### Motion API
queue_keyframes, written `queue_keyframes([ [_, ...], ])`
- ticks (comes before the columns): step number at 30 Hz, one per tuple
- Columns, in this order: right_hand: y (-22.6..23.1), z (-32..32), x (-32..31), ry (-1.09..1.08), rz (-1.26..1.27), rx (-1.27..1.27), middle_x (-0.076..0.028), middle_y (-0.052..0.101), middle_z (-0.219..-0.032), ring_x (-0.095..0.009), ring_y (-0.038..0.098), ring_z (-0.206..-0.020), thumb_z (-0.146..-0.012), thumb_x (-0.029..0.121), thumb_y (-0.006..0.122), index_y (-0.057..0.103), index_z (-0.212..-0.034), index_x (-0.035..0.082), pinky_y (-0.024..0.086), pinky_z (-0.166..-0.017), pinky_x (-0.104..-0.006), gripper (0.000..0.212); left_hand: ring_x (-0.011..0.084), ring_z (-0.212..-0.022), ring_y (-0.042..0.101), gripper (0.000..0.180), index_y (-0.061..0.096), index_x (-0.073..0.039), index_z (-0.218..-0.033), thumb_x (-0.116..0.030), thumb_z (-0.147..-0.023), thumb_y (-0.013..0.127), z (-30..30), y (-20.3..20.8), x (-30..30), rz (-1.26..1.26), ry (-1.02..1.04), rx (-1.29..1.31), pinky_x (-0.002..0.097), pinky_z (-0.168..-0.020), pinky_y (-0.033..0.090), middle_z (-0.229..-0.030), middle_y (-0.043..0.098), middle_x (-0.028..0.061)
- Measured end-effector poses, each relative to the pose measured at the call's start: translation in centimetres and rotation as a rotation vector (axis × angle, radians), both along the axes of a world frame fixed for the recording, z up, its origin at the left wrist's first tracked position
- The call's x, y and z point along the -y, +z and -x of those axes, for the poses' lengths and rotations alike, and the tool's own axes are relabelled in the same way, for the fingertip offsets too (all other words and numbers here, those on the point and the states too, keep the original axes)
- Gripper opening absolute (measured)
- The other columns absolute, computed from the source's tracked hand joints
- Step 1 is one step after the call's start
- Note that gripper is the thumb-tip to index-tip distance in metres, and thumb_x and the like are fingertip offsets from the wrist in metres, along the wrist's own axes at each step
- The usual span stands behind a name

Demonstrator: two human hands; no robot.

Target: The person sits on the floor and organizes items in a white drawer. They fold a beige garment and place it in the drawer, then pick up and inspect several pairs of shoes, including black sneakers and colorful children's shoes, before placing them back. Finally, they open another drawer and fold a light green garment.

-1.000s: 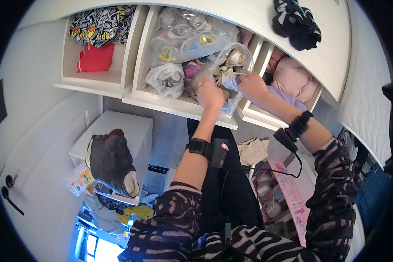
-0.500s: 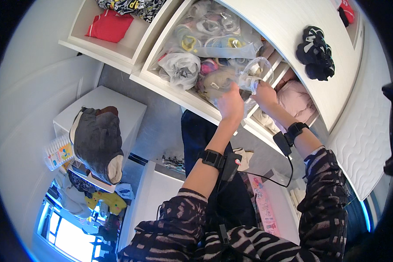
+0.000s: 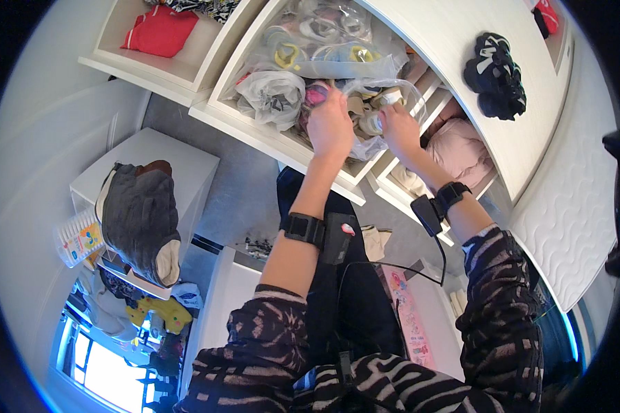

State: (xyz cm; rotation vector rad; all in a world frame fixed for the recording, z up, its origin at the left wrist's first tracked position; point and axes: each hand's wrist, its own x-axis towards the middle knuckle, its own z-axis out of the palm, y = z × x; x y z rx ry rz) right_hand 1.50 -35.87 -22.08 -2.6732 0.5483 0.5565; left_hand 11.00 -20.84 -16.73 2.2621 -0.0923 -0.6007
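Note:
Both my hands are over a white drawer [image 3: 145,77] packed with bagged shoes. A clear plastic bag [image 3: 420,103] spreads between them, with beige and white shoes [image 3: 357,107] inside. My right hand [image 3: 398,131] is closed on the bag's right side, by a whitish part. My left hand [image 3: 331,129] is curled at its left edge; its fingertips are partly hidden. Close to the left fingers lies a pink and purple item [image 3: 315,93]. A crumpled white plastic bag [image 3: 272,100] sits left of that hand. Farther back, a clear bag [image 3: 344,67] holds shoes with yellow linings.
A neighbouring compartment on the right holds pink cloth [image 3: 458,157]. Black shoes [image 3: 496,76] rest on the white surface at right. Red clothing [image 3: 160,32] lies in the left drawer. A dark grey padded item [image 3: 141,220] lies on a white cabinet [image 3: 193,162].
My left hand has moved left and farther away, drawing apart from the right. The clear bag's mouth looks wider, showing the shoes within. The view has shifted slightly.

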Motion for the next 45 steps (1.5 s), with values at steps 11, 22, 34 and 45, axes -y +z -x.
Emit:
queue_keyframes([
  [11,-5.1,-2.1,1.4,0.068,-0.148,-0.039,-0.019,0.048,-0.125,-0.036,0.053,-0.107,-0.079,-0.003,0.048,0.044,-0.12,0.001,0.044,-0.091,-0.043,0.042,0.0365,-0.062,0.06,0.019,0.055,-0.002,-0.086,-0.018,-0.093,0.046,-1.5,0.3,0.0,0.13,0.033,-0.085,0.0434,-0.057,0.045,-0.067,0.06,0.0184],
  [22,-2.5,0.5,0.5,-0.035,-0.232,-0.053,-0.014,0.054,-0.115,-0.035,0.055,-0.105,-0.075,-0.008,0.046,0.053,-0.113,0.004,0.047,-0.088,-0.0394,0.04,0.0241,-0.051,0.06,0.023,0.055,0.001,-0.08,-0.016,-0.093,0.046,-2.7,1.0,0.6,0.154,-0.005,-0.142,0.0367,-0.053,0.046,-0.059,0.057,0.0125],
  [34,-2.8,1.2,0.7,0.094,-0.186,-0.07,-0.012,0.046,-0.134,-0.032,0.051,-0.115,-0.079,-0.005,0.044,0.047,-0.128,0.005,0.044,-0.096,-0.0359,0.05,0.0335,-0.065,0.062,0.022,0.058,-0.002,-0.083,-0.021,-0.091,0.049,-2.6,0.2,0.2,0.137,-0.028,-0.176,0.0436,-0.062,0.047,-0.07,0.062,0.0183],
  [45,-0.6,0.0,1.0,0.173,-0.157,-0.131,-0.011,0.049,-0.13,-0.033,0.053,-0.111,-0.082,0.003,0.047,0.049,-0.125,0.005,0.046,-0.091,-0.039,0.043,0.0417,-0.075,0.06,0.022,0.058,-0.004,-0.086,-0.024,-0.091,0.05,-1.1,-0.2,0.1,0.109,-0.006,-0.225,0.0495,-0.065,0.047,-0.075,0.062,0.0222],
])
